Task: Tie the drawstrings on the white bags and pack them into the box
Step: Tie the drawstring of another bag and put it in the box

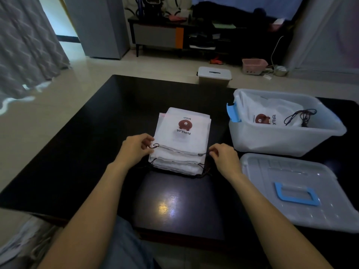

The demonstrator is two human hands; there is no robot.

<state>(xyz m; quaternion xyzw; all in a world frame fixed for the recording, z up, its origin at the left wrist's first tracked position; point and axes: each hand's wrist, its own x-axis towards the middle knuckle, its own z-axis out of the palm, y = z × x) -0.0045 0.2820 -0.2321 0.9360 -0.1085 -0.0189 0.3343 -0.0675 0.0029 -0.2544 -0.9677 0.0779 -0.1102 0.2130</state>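
Note:
A stack of white drawstring bags (182, 140) with a brown bear print lies in the middle of the black table (97, 133). My left hand (136, 146) pinches the dark drawstring loop (155, 146) at the top bag's left corner. My right hand (223, 155) pinches the drawstring end (204, 153) at the bag's right corner. A clear plastic box (281, 140) with blue latches stands to the right, holding a tied white bag (272, 115) with its dark cords on top.
The box's clear lid (303, 191) with a blue handle lies flat at the near right of the table. A smaller lidded container (214, 75) sits on the floor beyond the far table edge. Furniture stands further back.

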